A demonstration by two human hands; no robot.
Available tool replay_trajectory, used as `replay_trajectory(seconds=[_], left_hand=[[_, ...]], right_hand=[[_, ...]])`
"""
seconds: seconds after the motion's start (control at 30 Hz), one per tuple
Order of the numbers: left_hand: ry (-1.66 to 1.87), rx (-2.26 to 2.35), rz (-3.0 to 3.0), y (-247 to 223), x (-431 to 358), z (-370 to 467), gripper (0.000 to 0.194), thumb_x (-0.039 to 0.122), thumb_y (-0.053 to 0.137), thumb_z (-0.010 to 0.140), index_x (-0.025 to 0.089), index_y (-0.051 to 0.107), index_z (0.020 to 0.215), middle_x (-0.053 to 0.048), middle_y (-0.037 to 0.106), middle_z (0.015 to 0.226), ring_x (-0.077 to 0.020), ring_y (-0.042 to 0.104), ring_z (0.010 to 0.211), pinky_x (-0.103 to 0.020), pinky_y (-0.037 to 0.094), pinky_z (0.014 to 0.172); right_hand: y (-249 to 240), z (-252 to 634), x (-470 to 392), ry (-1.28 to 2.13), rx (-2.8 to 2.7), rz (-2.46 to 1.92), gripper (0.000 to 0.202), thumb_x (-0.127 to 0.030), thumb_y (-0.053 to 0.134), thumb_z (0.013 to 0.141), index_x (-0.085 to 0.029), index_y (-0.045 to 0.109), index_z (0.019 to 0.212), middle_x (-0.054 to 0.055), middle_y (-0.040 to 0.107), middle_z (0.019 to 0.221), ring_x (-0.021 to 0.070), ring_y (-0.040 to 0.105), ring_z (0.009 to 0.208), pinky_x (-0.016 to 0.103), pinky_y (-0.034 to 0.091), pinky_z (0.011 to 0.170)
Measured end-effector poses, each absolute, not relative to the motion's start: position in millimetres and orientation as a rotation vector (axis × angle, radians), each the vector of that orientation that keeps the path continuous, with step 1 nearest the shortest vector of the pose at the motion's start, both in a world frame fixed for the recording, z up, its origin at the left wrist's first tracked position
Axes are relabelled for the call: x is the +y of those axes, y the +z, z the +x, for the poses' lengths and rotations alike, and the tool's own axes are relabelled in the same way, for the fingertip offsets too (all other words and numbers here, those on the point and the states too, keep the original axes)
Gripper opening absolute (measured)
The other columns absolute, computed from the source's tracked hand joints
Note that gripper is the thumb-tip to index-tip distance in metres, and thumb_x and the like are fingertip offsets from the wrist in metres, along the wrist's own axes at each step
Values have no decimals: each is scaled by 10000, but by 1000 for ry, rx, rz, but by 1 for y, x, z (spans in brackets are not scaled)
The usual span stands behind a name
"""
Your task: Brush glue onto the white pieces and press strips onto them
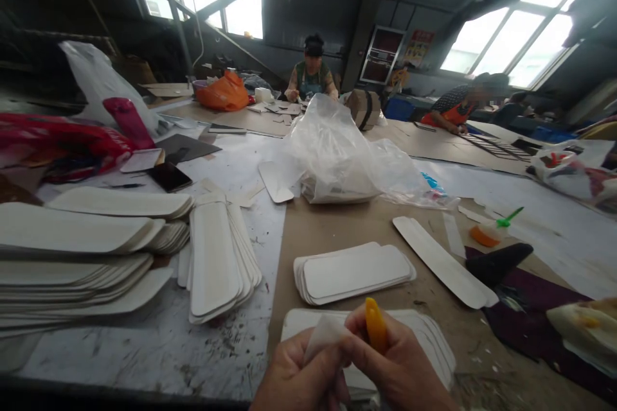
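My left hand point(308, 372) is closed on a small piece of thin white material point(324, 336), low in the middle of the view. Beside it, my right hand point(400, 359) holds a yellow-handled tool point(375, 326) upright between thumb and fingers; its fingertips also touch the white piece. The working end of the tool is hidden. Under both hands lies a stack of white rounded strips point(431, 340). Just beyond sits another stack of the same strips point(357, 271) on brown board point(299, 225).
Strip piles point(72, 228) and a fanned stack point(216, 257) fill the left. Ahead stands a clear plastic bag point(332, 148). To the right lie a long strip point(443, 260), an orange bottle point(486, 234) and dark cloth point(535, 314). A person point(313, 74) sits across the table, another point(453, 106) further right.
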State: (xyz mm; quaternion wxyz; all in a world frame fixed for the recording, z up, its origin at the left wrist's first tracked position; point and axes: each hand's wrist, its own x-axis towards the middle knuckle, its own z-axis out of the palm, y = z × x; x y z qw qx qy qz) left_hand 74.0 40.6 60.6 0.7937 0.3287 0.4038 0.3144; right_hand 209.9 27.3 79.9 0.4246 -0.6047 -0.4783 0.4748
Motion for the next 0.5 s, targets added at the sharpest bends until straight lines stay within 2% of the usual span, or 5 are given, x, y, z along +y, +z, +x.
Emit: replay_trajectory(seconds=[0.07, 0.23, 0.33, 0.43, 0.5], left_hand=[[668, 854, 756, 58, 36, 75, 512, 621, 674, 579, 129, 541, 635, 30, 507, 470, -45, 382, 378, -177, 251, 401], [615, 804, 634, 55, 29, 72, 485, 539, 730, 552, 95, 600, 701, -33, 590, 511, -105, 498, 437, -213, 354, 469], [648, 815, 567, 54, 28, 75, 461, 513, 757, 532, 92, 604, 640, -45, 593, 503, -110, 500, 434, -223, 351, 478], [728, 834, 588, 48, 25, 82, 484, 549, 744, 539, 91, 609, 624, -26, 566, 503, -101, 483, 455, -222, 351, 498], [740, 848, 640, 39, 20, 86, 506, 589, 712, 559, 102, 613, 657, -11, 550, 507, -101, 469, 470, -223, 346, 499]], right_hand=[[75, 210, 27, 1271, -1241, -1467, 320, -493, 583, 719, -193, 521, 626, -40, 512, 508, 113, 488, 488, 212, 414, 509], [74, 216, 26, 1000, -1356, -1545, 287, -461, 549, 759, -189, 585, 675, -21, 541, 571, 122, 506, 540, 211, 434, 533], [71, 210, 21, 1201, -1188, -1446, 285, -466, 607, 713, -184, 589, 740, -20, 568, 559, 132, 536, 513, 228, 446, 508], [62, 202, 13, 1467, -937, -1301, 341, -509, 627, 683, -191, 506, 661, -66, 470, 421, 108, 477, 372, 225, 404, 421], [55, 201, 8, 1430, -806, -1327, 378, -541, 623, 679, -191, 484, 649, -84, 419, 399, 82, 417, 331, 203, 351, 378]])
